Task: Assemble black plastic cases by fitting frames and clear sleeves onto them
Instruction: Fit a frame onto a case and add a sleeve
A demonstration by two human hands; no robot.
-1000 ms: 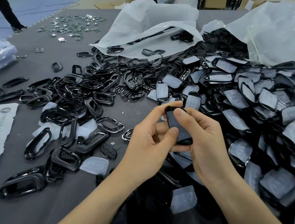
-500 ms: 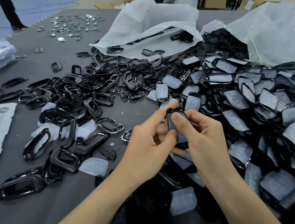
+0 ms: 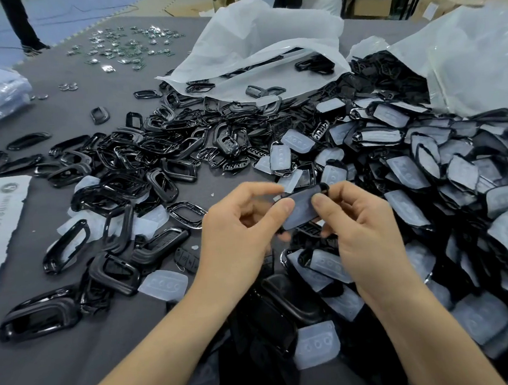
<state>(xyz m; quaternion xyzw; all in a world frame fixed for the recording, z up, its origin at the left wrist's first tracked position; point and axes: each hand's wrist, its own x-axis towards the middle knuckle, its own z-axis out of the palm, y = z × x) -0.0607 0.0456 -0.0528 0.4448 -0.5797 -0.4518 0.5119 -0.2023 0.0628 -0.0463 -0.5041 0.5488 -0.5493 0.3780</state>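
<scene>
The left hand (image 3: 238, 233) and the right hand (image 3: 363, 228) each pinch, thumb against fingertips, one flat black plastic case (image 3: 323, 188) covered by a frosted clear sleeve (image 3: 301, 209), held tilted just left of the heap of sleeved black cases (image 3: 460, 180).

Glossy black plastic frames (image 3: 117, 186), frosted translucent sleeves (image 3: 163, 284) (rubbery-looking), matt grey tablecloth (image 3: 77, 361)

Left forearm (image 3: 156, 348) and right forearm (image 3: 427, 330) are bare, fingernails short
</scene>
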